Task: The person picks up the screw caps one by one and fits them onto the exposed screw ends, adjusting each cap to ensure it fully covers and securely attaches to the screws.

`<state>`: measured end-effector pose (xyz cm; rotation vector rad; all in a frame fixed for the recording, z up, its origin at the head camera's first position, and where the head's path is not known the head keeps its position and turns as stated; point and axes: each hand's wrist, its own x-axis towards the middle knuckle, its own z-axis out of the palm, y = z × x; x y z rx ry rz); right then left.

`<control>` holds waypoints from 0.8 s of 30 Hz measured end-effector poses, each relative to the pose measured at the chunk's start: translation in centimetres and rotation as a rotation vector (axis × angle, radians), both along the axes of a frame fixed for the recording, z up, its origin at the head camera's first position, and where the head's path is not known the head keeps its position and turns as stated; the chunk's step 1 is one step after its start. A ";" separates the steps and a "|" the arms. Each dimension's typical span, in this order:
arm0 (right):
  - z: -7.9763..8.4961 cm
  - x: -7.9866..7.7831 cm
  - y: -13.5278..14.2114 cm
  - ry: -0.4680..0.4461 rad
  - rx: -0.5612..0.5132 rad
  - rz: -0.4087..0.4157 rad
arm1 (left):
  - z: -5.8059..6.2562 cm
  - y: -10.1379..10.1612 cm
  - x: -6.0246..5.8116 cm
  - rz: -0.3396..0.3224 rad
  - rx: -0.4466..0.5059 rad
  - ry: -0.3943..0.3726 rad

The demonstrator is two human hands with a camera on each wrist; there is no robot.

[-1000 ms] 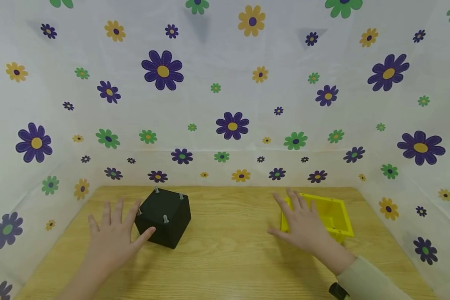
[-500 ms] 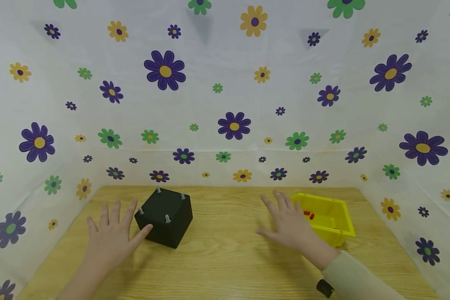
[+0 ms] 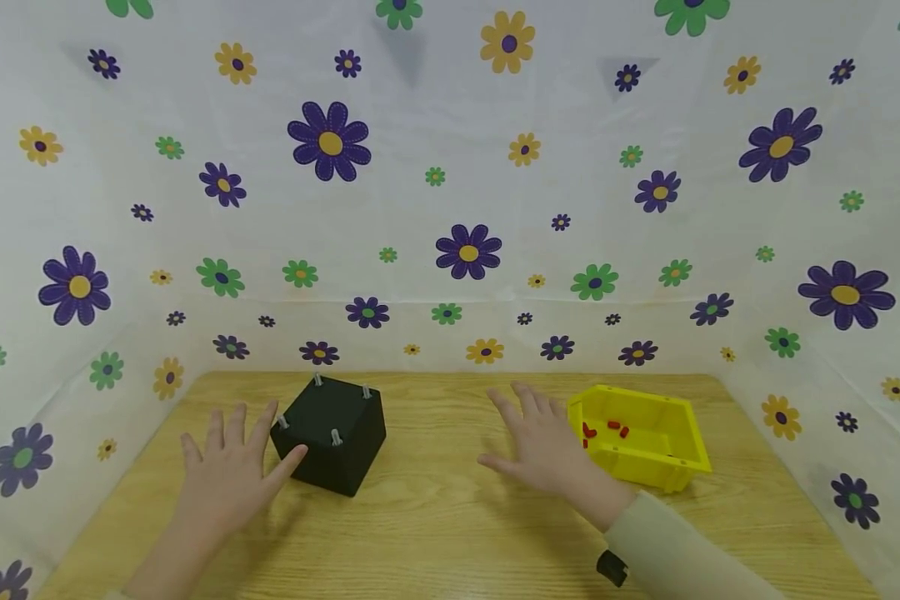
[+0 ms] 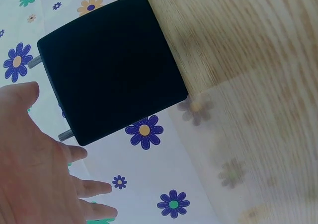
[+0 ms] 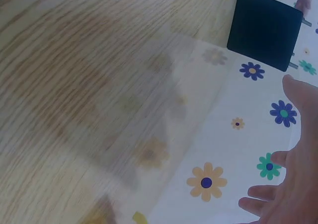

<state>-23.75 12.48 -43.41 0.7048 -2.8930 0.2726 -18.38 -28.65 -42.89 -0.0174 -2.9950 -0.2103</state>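
Observation:
A black block (image 3: 330, 433) with metal threaded studs sticking up from its top corners sits on the left of the wooden table. My left hand (image 3: 228, 479) hovers just left of it with fingers spread, holding nothing; in the left wrist view the block (image 4: 114, 70) stands beyond the thumb. My right hand (image 3: 543, 446) is also spread and holds nothing, over the table at the left side of a yellow bin (image 3: 648, 471). Several small red pieces (image 3: 614, 425) lie inside that bin, toward its left end; my hand and wrist overlap its near left corner.
A white cloth with printed flowers (image 3: 468, 252) walls the table (image 3: 435, 517) at the back and both sides. Below my right sleeve (image 3: 690, 542) a small black object (image 3: 612, 568) shows near the wrist.
My right hand has moved left, away from over the yellow bin, so the red pieces now show. The left hand has barely shifted. The block and bin stay in place.

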 end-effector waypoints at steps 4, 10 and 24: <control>0.0 -0.3 -1.0 -0.009 -0.007 0.007 | -0.1 0.0 0.0 0.006 -0.002 0.003; -0.1 -0.7 -2.5 -0.024 -0.005 0.016 | 0.1 0.0 -0.1 0.007 0.001 -0.003; 0.3 -1.7 -6.1 -0.027 0.024 0.086 | -0.2 -0.4 -0.6 0.006 0.004 0.001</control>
